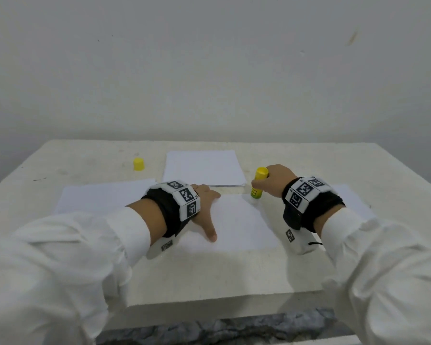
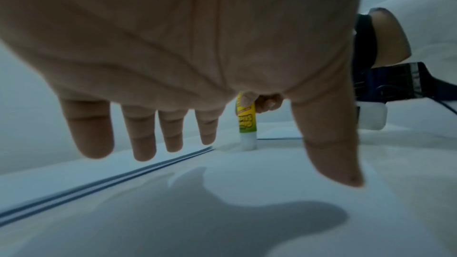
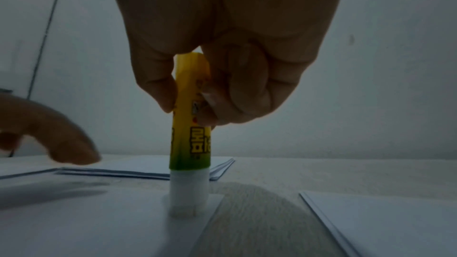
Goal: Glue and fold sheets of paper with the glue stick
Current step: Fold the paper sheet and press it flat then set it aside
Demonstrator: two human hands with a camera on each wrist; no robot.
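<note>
Paper covers much of the pale, slightly stained tabletop [image 1: 60, 170]: a single white sheet [image 1: 237, 220] lies near the front edge in the middle, a stack of white sheets [image 1: 204, 168] sits just beyond it toward the far wall, another white sheet [image 1: 102, 195] lies to the left, and a further white sheet [image 1: 351, 197] shows at the right, partly hidden by the right wrist. Bare table is left along the near edge and in both far corners. A small yellow plastic cap [image 1: 138, 164] stands alone on the far left, well apart from the papers.

The yellow-and-green glue stick [image 1: 257, 184] stands nearly upright, uncapped, with its white lower end pressed onto the far right corner of the middle sheet; the right wrist view shows the white tip touching the paper just inside that corner. Its label carries yellow lettering outlined in dark on a green band.

The right hand [image 1: 278, 179] is wrapped around the upper part of the stick, thumb on one side and curled fingers on the other. The left hand [image 1: 204, 207] lies over the left part of the same sheet with fingers straight and spread and the thumb pointing toward the near edge; it holds nothing. Whether the palm actually presses the paper is unclear, since the left wrist view shows a shadow beneath it.
</note>
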